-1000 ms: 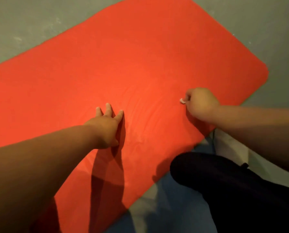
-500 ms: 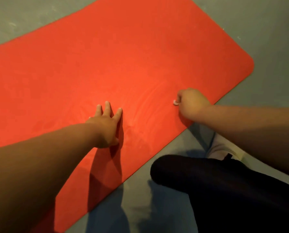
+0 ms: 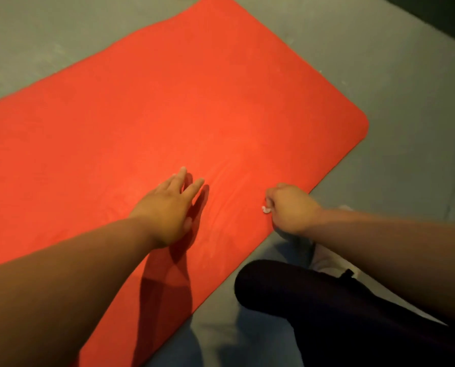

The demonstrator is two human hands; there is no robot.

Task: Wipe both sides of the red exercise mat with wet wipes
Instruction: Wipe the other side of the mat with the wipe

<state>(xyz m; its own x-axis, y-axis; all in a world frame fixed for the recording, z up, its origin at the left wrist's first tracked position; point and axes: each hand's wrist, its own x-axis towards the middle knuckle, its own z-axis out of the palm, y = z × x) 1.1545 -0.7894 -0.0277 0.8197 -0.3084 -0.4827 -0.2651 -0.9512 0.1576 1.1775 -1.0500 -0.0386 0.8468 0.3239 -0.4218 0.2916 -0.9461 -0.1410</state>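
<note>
Head view: the red mat (image 3: 168, 115) lies flat on the grey floor (image 3: 406, 102). The left hand (image 3: 168, 207) rests on it with straight, slightly spread fingers. The right hand (image 3: 291, 207), near the mat's front edge, is curled round a white wet wipe (image 3: 265, 209), pressing it to the mat.

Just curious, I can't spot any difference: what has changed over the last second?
The right hand, gripping a small white wipe, has dragged it back toward the near edge of the red mat. Nothing was picked up or let go. The left hand stays resting on the mat.
</note>
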